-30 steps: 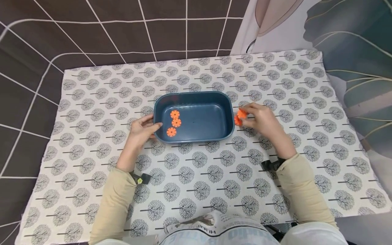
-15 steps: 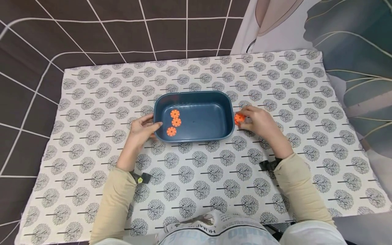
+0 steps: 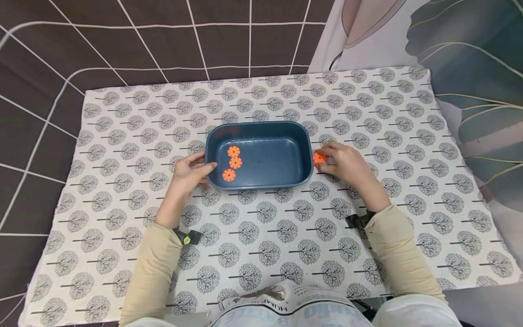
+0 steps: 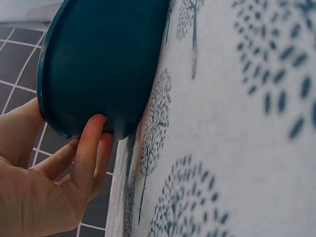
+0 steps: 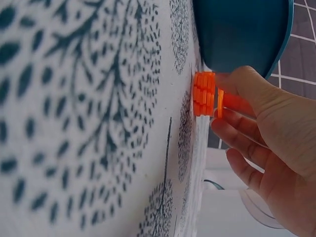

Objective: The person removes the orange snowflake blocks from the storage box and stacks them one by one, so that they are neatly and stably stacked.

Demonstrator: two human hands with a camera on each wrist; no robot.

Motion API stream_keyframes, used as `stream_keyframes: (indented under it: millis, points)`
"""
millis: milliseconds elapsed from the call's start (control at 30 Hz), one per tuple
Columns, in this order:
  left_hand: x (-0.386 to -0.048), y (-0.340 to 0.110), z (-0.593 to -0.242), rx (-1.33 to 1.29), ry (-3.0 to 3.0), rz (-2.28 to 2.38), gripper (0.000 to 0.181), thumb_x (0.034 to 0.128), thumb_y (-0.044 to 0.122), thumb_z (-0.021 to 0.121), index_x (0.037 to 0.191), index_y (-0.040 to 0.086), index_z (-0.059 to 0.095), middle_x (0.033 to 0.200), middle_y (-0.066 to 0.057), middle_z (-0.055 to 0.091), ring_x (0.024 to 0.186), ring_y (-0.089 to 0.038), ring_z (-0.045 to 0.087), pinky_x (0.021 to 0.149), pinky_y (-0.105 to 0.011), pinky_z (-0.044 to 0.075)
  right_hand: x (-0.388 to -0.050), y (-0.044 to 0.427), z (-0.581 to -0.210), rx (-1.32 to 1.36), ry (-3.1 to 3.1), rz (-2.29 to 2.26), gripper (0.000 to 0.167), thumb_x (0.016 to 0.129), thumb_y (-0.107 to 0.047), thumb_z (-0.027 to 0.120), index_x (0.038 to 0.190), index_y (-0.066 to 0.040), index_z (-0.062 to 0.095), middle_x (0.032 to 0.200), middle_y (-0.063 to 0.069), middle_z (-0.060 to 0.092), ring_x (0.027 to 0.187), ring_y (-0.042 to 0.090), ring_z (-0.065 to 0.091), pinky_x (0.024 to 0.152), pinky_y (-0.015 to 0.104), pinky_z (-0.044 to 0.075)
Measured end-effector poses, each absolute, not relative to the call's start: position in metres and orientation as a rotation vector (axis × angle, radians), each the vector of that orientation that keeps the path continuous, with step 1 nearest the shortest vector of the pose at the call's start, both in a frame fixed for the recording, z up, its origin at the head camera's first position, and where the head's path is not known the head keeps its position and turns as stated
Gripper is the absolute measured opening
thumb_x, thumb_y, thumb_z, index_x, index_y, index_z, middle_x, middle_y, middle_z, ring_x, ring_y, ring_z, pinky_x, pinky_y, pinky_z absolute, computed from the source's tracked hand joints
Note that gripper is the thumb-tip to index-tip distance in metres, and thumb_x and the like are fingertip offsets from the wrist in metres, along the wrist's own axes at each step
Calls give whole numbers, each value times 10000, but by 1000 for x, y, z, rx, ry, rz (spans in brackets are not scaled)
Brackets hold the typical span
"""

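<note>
A dark blue tub (image 3: 269, 163) holds three orange notched discs (image 3: 235, 162) near its left end. My left hand (image 3: 189, 176) grips that end, thumb over the rim; in the left wrist view the fingers (image 4: 89, 148) touch the tub's outer wall (image 4: 103, 64). Just outside the right end, my right hand (image 3: 347, 163) is at an orange stack (image 3: 319, 157). The right wrist view has the stack (image 5: 203, 94) upright on the cloth, with one disc (image 5: 220, 103) pinched by the right hand (image 5: 276, 123) right above it, a thin gap between.
A white cloth with grey tree prints (image 3: 269, 231) covers the table. A bit of orange (image 3: 203, 180) shows below the left hand, beside the tub. Behind the table hangs dark cloth with white grid lines (image 3: 220, 45); patterned fabric (image 3: 482, 91) is at the right.
My right hand has shifted slightly left and towards me, bringing its disc from beyond the stack to over it. The left hand and the tub have stayed in place.
</note>
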State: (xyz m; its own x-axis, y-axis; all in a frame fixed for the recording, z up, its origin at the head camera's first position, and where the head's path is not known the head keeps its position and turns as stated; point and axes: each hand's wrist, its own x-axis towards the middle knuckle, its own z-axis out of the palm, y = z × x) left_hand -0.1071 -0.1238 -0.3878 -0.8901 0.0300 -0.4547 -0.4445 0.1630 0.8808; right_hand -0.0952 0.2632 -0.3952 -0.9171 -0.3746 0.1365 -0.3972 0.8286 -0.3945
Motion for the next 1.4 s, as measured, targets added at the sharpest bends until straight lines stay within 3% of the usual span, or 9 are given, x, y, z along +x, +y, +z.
stream_keyframes:
  millis: [500,867,1167,1400]
  points:
    - [-107,-126,-388,-384,2070,1767,620,827,107,687,1382,55,418,1119,-92,565,742,-57,640,694,-222,586,-94,262,-400,602,-2981,684,402,749,-158,770,1099,-1,650,1070,164,634,835,294,633,758,432,567]
    - [-106,-127,-388,-376,2067,1777,623,829,106,687,1385,51,412,1126,-97,572,761,-60,638,700,-218,585,-92,264,-397,560,-3010,691,515,746,-247,782,1181,-32,609,1120,140,615,877,274,633,756,427,572]
    - [-106,-126,-388,-382,2097,1756,621,830,120,686,1384,52,414,1162,-134,565,751,-59,630,686,-210,584,-91,268,-380,560,-2944,674,407,804,-140,711,1177,-13,606,1094,167,623,909,330,621,769,467,556]
    - [-108,-124,-389,-392,2088,1761,621,829,113,686,1383,47,413,1192,-161,560,758,-64,633,696,-220,586,-93,266,-371,618,-2859,666,402,805,-147,721,1166,-6,612,1089,181,624,907,334,623,775,460,562]
